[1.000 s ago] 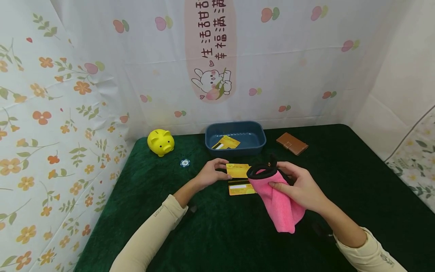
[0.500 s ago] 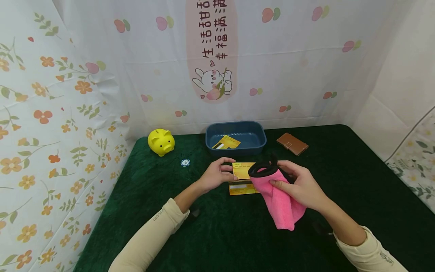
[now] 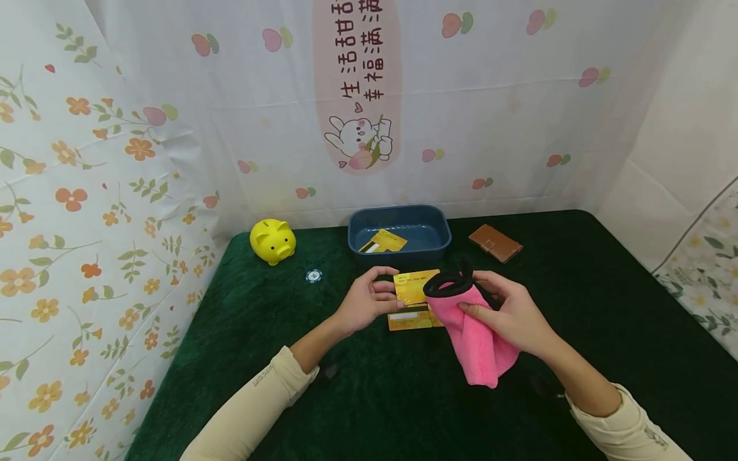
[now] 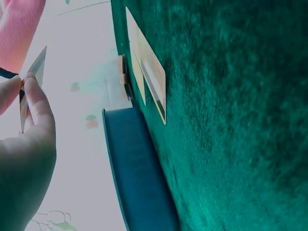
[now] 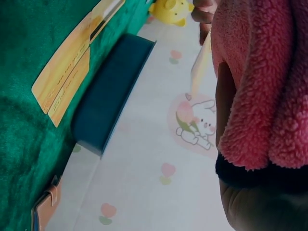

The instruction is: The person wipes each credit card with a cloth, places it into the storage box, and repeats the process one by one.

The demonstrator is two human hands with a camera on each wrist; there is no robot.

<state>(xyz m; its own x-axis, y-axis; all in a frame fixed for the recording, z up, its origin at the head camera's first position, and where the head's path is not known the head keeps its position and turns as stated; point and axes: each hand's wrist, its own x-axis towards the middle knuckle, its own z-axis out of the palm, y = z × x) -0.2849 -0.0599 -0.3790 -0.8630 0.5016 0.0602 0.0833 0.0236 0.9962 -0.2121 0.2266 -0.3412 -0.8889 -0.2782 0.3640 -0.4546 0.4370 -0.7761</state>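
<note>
In the head view my left hand [image 3: 369, 299] pinches a yellow bank card [image 3: 410, 288] between thumb and fingers. The card's right end meets the black-edged mouth of a pink plush pouch [image 3: 474, 339] and overlaps it in this view. My right hand [image 3: 510, 315] grips that pouch near its mouth, thumb on the front, and its lower part hangs down. Beneath the held card, more yellow cards [image 3: 408, 321] lie on the green cloth, partly covered by card and pouch. From the left wrist the held card [image 4: 37, 70] appears nearly edge-on, clear of the table.
Behind the hands stands a blue tray [image 3: 398, 257] with yellow cards [image 3: 387, 241] inside. A yellow piggy bank [image 3: 273, 242] and a poker chip [image 3: 314, 276] are at the left. To the tray's right lies a brown wallet [image 3: 496, 243]. A printed curtain [image 3: 490, 128] closes off the back.
My left hand has shifted right, bringing the card up to the pouch's mouth, and the card has tilted slightly. The right hand and pouch have hardly moved.
</note>
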